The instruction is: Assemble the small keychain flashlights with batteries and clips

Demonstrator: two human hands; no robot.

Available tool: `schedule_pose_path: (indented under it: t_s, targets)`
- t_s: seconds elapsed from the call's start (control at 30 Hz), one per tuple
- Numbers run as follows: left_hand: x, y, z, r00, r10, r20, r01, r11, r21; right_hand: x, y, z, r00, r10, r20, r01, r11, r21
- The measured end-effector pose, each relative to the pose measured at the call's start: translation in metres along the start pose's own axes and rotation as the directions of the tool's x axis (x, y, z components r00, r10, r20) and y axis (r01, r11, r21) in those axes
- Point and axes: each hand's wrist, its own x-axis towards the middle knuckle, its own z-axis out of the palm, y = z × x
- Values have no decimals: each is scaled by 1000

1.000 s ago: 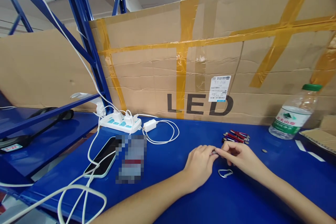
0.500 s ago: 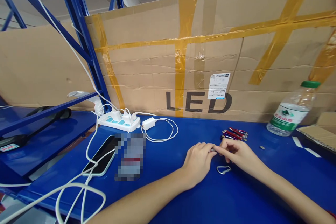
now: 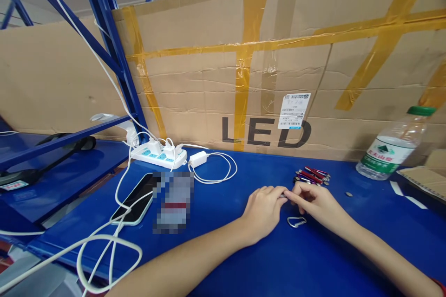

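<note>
My left hand (image 3: 264, 213) is closed, its thumb and fingers pinching a small greyish piece (image 3: 283, 196) mostly hidden by the fingertips. Against the same piece, from the right, press the closed fingertips of my right hand (image 3: 311, 200); its kind is too small to make out. Just below my right fingers a silver carabiner (image 3: 296, 222) lies flat on the blue tabletop (image 3: 258, 269). Behind that hand sits a pile of thin red and blue metallic items (image 3: 311, 176). A small round coin-like disc (image 3: 349, 194) rests to the right of them.
A water bottle (image 3: 392, 146) with a green cap stands at the right, beside an open cardboard box (image 3: 423, 178). On the left lie a phone (image 3: 137, 202), a power strip (image 3: 160, 155) and white cables (image 3: 113, 241). A large cardboard sheet (image 3: 205, 83) forms the back.
The camera view has shifted slightly. Both hands stay together around the small piece, with hardly any movement of the fingers. The carabiner and the pile lie as before.
</note>
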Motion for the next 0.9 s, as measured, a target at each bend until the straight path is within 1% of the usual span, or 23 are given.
schedule_pose_path:
  t_s: [0.33,0.53,0.63,0.7,0.77,0.8,0.9]
  targets:
    - [0,0,1,1000,-15,27,13,999,51,0,8,1,1000,-17,24,20,991,-132]
    - [-1,-1,2,999,-30,34,29,999,36,-2,7,0,999,-36,34,42,979,-199]
    - [0,0,0,999,-41,18,41,999,4,-2,1,-2,999,-32,-23,24,953,-301]
    - [1,0,-3,998,-58,0,58,998,-22,-1,-3,-5,994,-58,-88,26,946,-322]
    - [2,1,-4,997,-72,-12,71,996,-45,0,-5,-7,985,-111,-131,72,960,-271]
    - [3,1,-5,997,-75,-13,74,996,-55,0,-6,-7,982,-137,-132,105,969,-223]
    - [3,1,-4,997,-75,-5,74,994,-79,2,-6,-8,979,-183,-84,181,983,-31]
